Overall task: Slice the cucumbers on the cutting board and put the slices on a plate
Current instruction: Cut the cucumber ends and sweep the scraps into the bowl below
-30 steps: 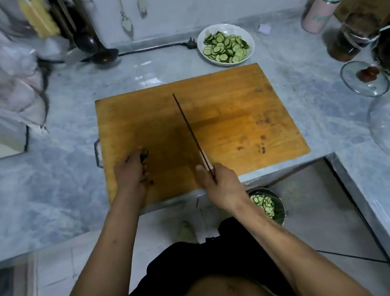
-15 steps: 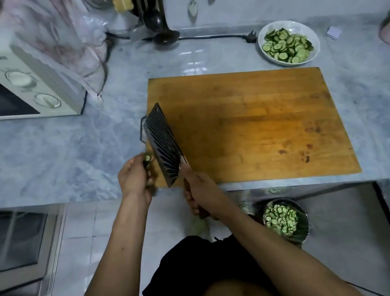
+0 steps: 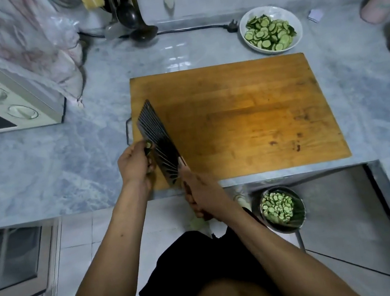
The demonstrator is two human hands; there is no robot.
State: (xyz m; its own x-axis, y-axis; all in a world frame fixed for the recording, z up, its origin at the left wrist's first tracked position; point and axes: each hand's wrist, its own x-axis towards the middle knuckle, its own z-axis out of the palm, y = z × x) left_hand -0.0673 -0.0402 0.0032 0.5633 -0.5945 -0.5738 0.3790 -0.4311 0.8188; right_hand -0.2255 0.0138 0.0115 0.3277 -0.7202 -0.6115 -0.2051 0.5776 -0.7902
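Observation:
The wooden cutting board lies on the marble counter with its surface bare. My right hand grips the handle of a dark ribbed cleaver, whose blade lies tilted over the board's left front corner. My left hand pinches a small cucumber end piece against the blade's left side. A white plate full of cucumber slices stands behind the board at the back right.
A metal bowl of cucumber slices sits below the counter edge at the front right. A microwave stands at the left. Ladles and spoons hang at the back wall, with a power cord along it. Bottles stand at the right.
The cleaver turned from edge-up over the board's middle to lying flat-tilted at the left front corner. My left hand lifted the cucumber end to the blade. The view shifted left.

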